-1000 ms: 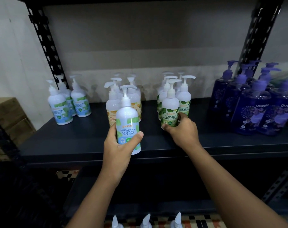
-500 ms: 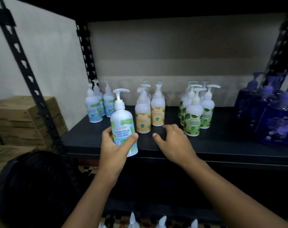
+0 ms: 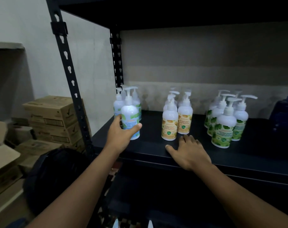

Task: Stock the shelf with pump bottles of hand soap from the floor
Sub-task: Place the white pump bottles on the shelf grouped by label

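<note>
Pump btl, cool mint (image 3: pixel 129 116): upright in my L hand, at the left-front of the shelf, just in front of the blue-label grp; can't tell if its base touches the board.
L hand (image 3: pixel 122 134): thumb across the label, fingers curled round the back, clamped on the btl body.
R hand (image 3: pixel 189 152): palm down on the shelf's front edge, fingers straight & a bit spread, holding nothing; just in front of the yellow grp.
Shelf (image 3: pixel 149 142): dark board, three grps standing.
Blue-label grp (image 3: pixel 117 106): back left, near the rear post.
Yellow-label grp (image 3: pixel 169 127): middle, upright.
Green-label grp (image 3: pixel 223 129): right of yellow, well apart from my btl.
Floor stock (image 3: pixel 116 224): white pump tops at bottom edge of view; count unclear.
Cartons (image 3: pixel 54 116): stacked left of the rack.
Step (my read): placing, putting this btl w/ its own kind.
Nxt move (my read): set it down square as front row of the blue grp, w/o knocking those behind; let go; reach down for another.
</note>
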